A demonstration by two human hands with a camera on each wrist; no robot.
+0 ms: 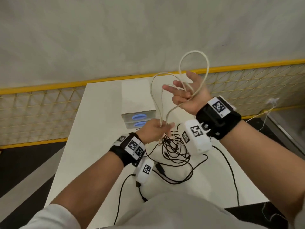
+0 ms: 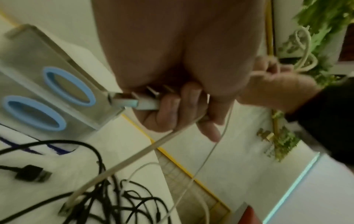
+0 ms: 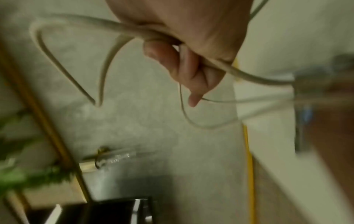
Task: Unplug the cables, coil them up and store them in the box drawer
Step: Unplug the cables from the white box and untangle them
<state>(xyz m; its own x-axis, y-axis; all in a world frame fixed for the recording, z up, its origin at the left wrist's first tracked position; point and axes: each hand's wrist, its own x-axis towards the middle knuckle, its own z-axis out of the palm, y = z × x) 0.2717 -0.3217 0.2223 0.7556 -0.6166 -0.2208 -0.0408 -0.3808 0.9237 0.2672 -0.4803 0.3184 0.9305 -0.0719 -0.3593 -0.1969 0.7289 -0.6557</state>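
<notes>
A cream cable (image 1: pixel 193 54) loops in the air above the white table (image 1: pixel 99 113). My right hand (image 1: pixel 186 95), raised, grips several of its loops in the palm, thumb and two fingers spread. The same cream cable (image 3: pixel 107 27) shows blurred in the right wrist view, running through my right hand (image 3: pixel 184 60). My left hand (image 1: pixel 156 129), lower, pinches two strands of it. In the left wrist view my left hand (image 2: pixel 184 106) also holds a white plug (image 2: pixel 147 104) with metal prongs. The grey box (image 1: pixel 138 119) has two drawers with blue oval handles (image 2: pixel 69 86).
A tangle of black cables (image 1: pixel 175 151) lies on the table below my hands, with a black USB plug (image 2: pixel 32 175) lying loose. A yellow mesh fence (image 1: pixel 41 106) runs behind the table. Green plants (image 2: pixel 325 30) stand beyond it.
</notes>
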